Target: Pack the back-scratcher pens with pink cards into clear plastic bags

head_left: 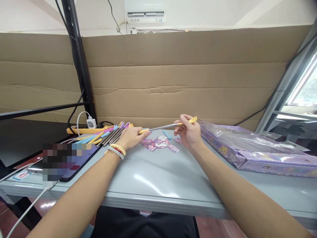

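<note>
A thin metal rod with yellow ends (163,126) is held level above the grey table (158,185). My left hand (132,136) is closed around its left yellow end. My right hand (188,132) pinches the right yellow end near its tip. Under the rod lie several small pink and purple cards (158,143) and a short blue sleeve (167,135). A bundle of similar rods with coloured ends (106,135) lies just left of my left hand. Coiled yellow, red and white bands ring my left wrist.
A purple flat box wrapped in plastic (250,147) lies at the right. A dark phone or tablet (74,162) sits at the left with white cables. A yellow power strip with a charger (89,127) is behind. A cardboard wall (173,86) backs the table.
</note>
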`<action>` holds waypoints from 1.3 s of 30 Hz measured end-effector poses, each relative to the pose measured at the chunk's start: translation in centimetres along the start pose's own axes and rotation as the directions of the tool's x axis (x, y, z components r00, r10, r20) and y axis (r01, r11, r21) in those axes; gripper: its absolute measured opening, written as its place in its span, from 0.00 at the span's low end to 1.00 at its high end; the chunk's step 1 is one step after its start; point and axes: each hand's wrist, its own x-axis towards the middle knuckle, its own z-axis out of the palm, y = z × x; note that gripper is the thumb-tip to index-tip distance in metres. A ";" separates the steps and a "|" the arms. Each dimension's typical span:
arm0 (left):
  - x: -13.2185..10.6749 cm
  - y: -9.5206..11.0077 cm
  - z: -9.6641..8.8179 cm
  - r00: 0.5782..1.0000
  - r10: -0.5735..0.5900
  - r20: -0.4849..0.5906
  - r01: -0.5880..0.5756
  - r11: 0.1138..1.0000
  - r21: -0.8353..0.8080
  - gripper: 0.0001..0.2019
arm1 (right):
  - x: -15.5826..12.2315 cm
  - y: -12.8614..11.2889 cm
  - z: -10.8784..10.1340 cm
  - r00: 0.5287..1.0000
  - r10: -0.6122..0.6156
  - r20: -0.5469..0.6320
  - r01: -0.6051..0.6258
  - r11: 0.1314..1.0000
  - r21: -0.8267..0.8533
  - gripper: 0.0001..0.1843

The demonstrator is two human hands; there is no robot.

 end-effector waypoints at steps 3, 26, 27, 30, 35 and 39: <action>0.1 -0.7 -0.4 0.999 -0.035 -0.038 0.039 0.993 0.109 0.28 | -0.2 -0.1 0.0 0.998 -0.052 -0.022 0.050 0.992 -0.115 0.22; 0.6 -3.6 -1.3 0.989 -0.115 -0.088 0.139 0.924 0.356 0.29 | -0.3 1.6 -1.4 0.828 0.118 0.548 0.486 0.339 -0.806 0.21; 0.6 -3.6 -1.2 0.989 -0.121 -0.090 0.146 0.916 0.373 0.29 | -0.4 1.6 -1.3 0.823 0.119 0.556 0.504 0.299 -0.810 0.21; 0.6 -3.8 -1.2 0.988 -0.141 -0.058 0.153 0.904 0.399 0.31 | -0.8 1.8 -0.9 0.828 0.113 0.549 0.521 0.205 -0.829 0.21; 0.6 -3.7 -1.1 0.981 -0.168 0.101 0.108 0.892 0.438 0.32 | -1.4 1.7 -0.5 0.835 0.091 0.542 0.521 0.184 -0.833 0.25; 0.7 -2.7 -1.2 0.970 -0.168 0.176 0.058 0.862 0.504 0.28 | -1.9 1.7 0.2 0.839 0.095 0.536 0.499 0.261 -0.827 0.27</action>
